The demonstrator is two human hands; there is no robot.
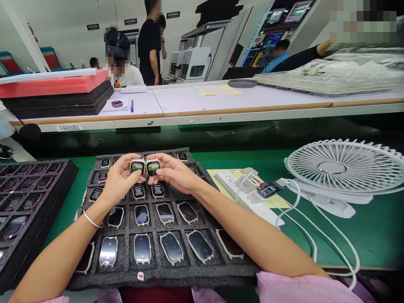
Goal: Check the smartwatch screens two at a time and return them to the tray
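Note:
Above the far half of a dark foam tray [170, 276], my left hand [122, 176] grips one smartwatch case [137, 165] between thumb and fingers. Beside it, my right hand [176, 171] pinches a second smartwatch case [153, 166]. Both are light-framed and strapless, with lit screens showing a green band, and their inner edges nearly meet. Rows of similar watch cases lie face up in the tray's pockets. Some, such as the case [138, 191] just below my hands, show white text; nearer ones, such as the case [142, 248], have dark screens.
Left stands another foam tray [71, 176] of purple-framed watch cases. On the right are a white power strip [249, 202] with looping cables, a small device [267, 190] and a white fan [334, 168]. A raised shelf [189, 101] crosses behind, with foam sheets [57, 90]. Several people are beyond.

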